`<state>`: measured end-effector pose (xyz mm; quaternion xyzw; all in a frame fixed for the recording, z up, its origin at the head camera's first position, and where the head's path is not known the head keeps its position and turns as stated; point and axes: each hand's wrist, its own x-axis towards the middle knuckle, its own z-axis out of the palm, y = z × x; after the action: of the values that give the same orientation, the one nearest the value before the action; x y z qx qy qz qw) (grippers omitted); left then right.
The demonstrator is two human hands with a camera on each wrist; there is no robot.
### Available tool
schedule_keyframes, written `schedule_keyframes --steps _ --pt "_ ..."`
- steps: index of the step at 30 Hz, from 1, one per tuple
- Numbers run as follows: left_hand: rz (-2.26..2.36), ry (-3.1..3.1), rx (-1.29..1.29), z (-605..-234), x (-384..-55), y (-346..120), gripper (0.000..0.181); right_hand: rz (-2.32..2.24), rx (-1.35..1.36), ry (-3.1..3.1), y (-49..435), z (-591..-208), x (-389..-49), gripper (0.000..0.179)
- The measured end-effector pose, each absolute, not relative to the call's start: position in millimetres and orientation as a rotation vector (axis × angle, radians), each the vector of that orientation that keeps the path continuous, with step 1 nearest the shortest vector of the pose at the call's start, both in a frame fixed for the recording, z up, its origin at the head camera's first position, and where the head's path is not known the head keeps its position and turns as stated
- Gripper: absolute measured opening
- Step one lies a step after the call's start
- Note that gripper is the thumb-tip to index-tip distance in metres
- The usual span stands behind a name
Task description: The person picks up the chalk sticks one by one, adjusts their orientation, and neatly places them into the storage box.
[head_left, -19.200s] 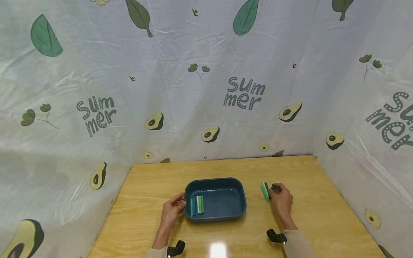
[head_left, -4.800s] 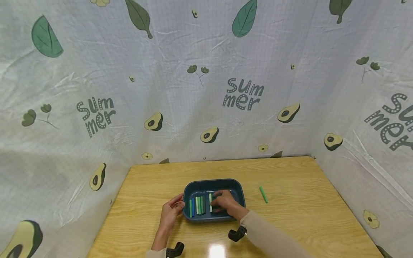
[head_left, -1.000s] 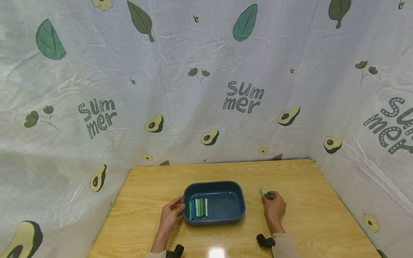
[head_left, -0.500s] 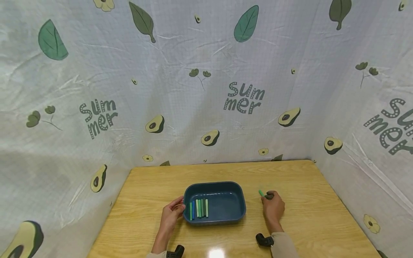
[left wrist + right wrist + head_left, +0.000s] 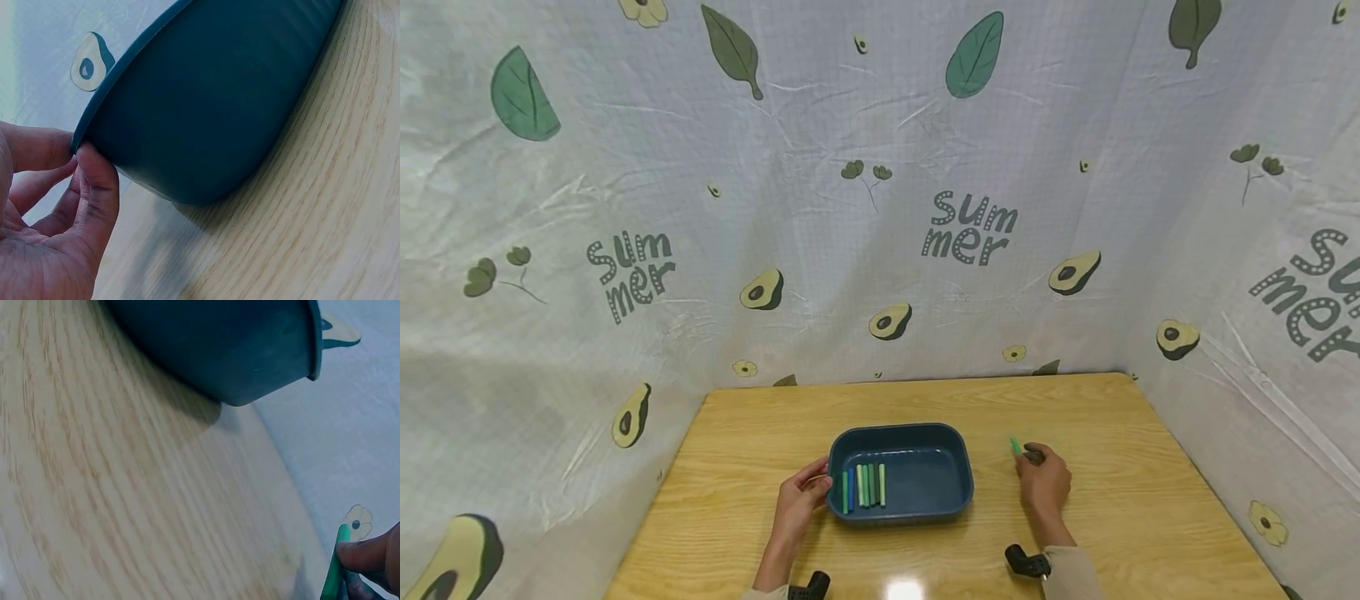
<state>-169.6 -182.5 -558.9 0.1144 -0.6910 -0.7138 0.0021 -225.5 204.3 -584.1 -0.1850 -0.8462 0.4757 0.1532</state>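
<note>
A dark blue tray [image 5: 928, 479] with rounded corners sits on the wooden table. My left hand [image 5: 796, 504] pinches its left rim between thumb and fingers, seen close up on the tray wall [image 5: 206, 106] in the left wrist view. Inside, several chalk sticks [image 5: 871, 485] in greens, with a blue one [image 5: 851, 489], stand side by side along the left part. To the right of the tray, my right hand [image 5: 1045, 485] pinches a green chalk stick [image 5: 1016, 447]. The right wrist view shows the thumb pressed on this stick [image 5: 336, 565]; its lower end is cut off there.
The wooden table [image 5: 760, 417] ends at the back against a white printed curtain [image 5: 820, 250], which also hangs at both sides. Black cameras are strapped to the left wrist [image 5: 810, 586] and the right wrist [image 5: 1028, 562].
Earlier, my right hand was in the tray at a pale green stick, now in the row. It has moved right and grips the green stick that lay on the table. My left hand stays put.
</note>
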Motion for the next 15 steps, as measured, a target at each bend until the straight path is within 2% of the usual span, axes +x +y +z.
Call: schedule_keyframes --steps 15 --pt "-2.255 -2.174 0.382 -560 -171 -182 0.043 1.413 -0.445 -2.432 208 -561 -219 0.03"
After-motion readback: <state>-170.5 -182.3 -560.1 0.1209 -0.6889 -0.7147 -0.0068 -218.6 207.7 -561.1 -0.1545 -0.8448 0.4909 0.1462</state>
